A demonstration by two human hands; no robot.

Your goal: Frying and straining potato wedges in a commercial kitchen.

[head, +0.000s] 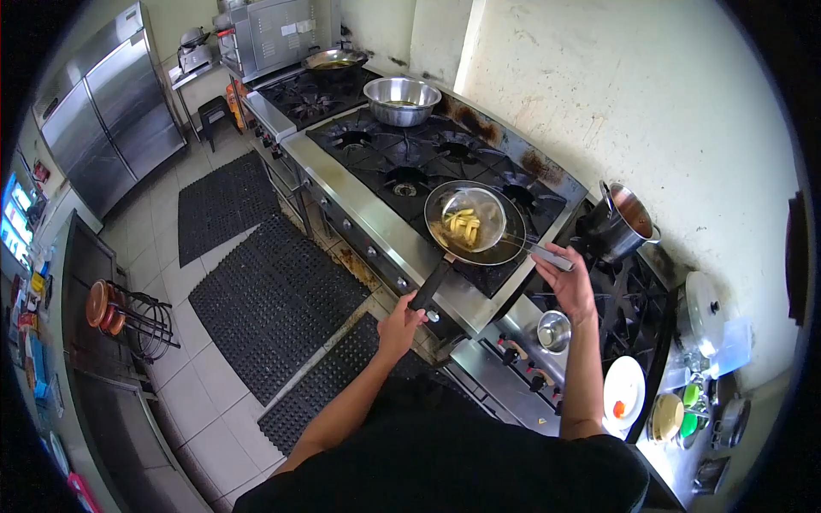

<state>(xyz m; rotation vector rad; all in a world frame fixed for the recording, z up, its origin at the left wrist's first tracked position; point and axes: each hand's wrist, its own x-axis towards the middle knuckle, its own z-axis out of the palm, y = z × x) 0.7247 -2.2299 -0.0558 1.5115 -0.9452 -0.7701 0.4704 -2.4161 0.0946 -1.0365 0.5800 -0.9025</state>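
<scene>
My left hand [402, 326] grips the black handle of a frying pan [442, 200] above the front of the gas range. In my right hand [566, 277] is the flat metal handle of a wire-mesh strainer [495, 216]. The strainer's bowl sits over or in the pan; I cannot tell whether they touch. Yellow cut food pieces [464, 224], like thick chips, show in the strainer and pan area. Below my right wrist, a small metal cup [553, 332] rests on the steel front ledge of the second range.
A steel bowl [403, 109] with liquid stands on the far burners [404, 183]. Another wide pan [335, 62] is beyond it. To the right are a tall stockpot [617, 224], a white plate [623, 385] with a red piece, and a glass lid [705, 311]. Rubber mats [276, 301] cover the floor.
</scene>
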